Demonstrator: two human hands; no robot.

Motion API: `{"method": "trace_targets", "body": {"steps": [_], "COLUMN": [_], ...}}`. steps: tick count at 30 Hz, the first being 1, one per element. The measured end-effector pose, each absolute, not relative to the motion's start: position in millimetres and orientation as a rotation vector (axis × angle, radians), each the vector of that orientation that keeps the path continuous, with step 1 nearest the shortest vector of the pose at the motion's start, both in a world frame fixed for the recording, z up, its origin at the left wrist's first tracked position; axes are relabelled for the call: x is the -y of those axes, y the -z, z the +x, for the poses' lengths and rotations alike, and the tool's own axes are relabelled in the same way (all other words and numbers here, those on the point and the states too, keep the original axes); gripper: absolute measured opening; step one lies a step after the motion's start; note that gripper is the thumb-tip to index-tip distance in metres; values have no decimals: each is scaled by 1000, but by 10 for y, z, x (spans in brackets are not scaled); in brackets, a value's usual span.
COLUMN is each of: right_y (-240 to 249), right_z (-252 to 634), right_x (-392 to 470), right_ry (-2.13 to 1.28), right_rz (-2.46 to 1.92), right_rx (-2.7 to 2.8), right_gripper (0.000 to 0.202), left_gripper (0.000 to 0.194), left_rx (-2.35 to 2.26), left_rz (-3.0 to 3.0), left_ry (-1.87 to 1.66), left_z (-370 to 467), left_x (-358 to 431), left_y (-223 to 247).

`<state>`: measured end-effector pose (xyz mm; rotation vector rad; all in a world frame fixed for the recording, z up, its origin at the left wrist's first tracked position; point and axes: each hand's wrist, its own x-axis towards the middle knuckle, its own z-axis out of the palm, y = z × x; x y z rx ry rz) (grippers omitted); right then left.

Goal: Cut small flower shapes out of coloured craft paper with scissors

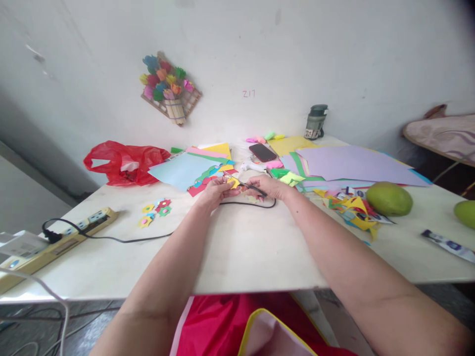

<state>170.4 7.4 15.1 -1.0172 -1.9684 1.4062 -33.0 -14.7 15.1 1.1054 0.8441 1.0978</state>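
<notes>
My left hand (218, 193) pinches a small piece of yellow paper (233, 183) above the middle of the table. In my right hand (265, 186) is a pair of scissors (255, 189), its fingers closed round the dark handles and its blades pointing left at the yellow paper. Whether the blades touch the paper I cannot tell. Several small paper flowers (156, 212) in yellow, red, green and blue lie to the left of my left hand. Just behind the hands rests a white glue gun (253, 166), its black cord looping beneath them.
A power strip (63, 244) with plugs lies at the left edge, a red plastic bag (126, 160) behind it. Coloured sheets (349, 163), a phone (262, 152) and a flask (316, 122) stand farther back. Paper scraps (354, 212) and a green fruit (389, 199) lie right.
</notes>
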Motion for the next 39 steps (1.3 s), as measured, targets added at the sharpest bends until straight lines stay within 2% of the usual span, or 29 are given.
{"method": "trace_targets", "body": {"steps": [19,27,39], "right_y": [-137,-381,-257], "right_z": [1682,1693,1776], "right_x": [-76,156,41], "right_ry": [-1467,-1401,-1397], "right_rz": [-1002,-1140,-1091], "right_rx": [1911,1896,1987], "right_gripper": [19,10,23], "left_gripper": [20,24,23], "left_rx": [-851,-806,-836], "left_rz": [1103,1150,1179], "left_ry": [-1147,-1217,-1164], "left_z": [-297,-332,-375], "left_x": [156,110,95], "left_y": [-170,-131,-143]}}
